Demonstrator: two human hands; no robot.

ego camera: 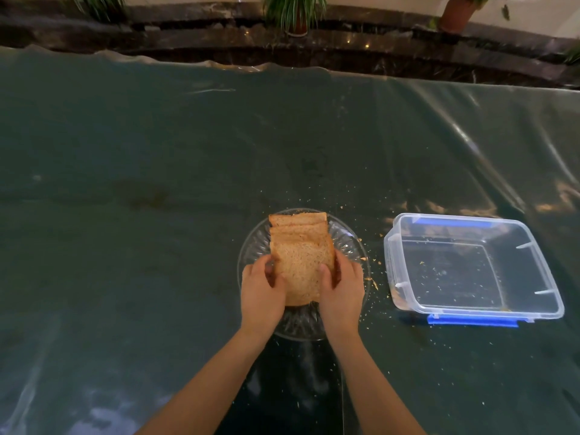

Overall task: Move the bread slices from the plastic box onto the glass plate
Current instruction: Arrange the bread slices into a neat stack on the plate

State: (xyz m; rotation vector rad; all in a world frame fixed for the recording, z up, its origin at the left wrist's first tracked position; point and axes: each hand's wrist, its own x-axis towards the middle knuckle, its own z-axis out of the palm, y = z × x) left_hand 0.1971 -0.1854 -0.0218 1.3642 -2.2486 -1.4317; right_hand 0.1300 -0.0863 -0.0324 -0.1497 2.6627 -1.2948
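Centre of frame, slightly low: round clear glass plate with ribbed rim (348, 243) sits on the bench (157, 183), which is covered in dark green shiny plastic sheeting. On the plate, a leaning row of brown bread slices (299, 243), crusts up, fanned from the far rim toward the near side. The nearest slice faces the camera, its crumb side showing.

Left hand (262, 293) grips the left edge of the nearest slice, fingers curled around it, thumb on the front face. Right hand (340, 288) does the same on the right edge, thumb pressed on the front of the slice, fingers wrapped behind. Both forearms enter from the bottom of the frame, bare.

Right of the plate, near but apart: clear rectangular plastic box with blue clip latches (470, 265), lid off, no slices inside, only crumbs on its floor. Scattered crumbs (373, 279) on the bench between plate and box, and around the near rim of the plate.

Top of frame: a dark stone ledge (345, 42) with potted green plants (293, 14) beyond the far bench edge
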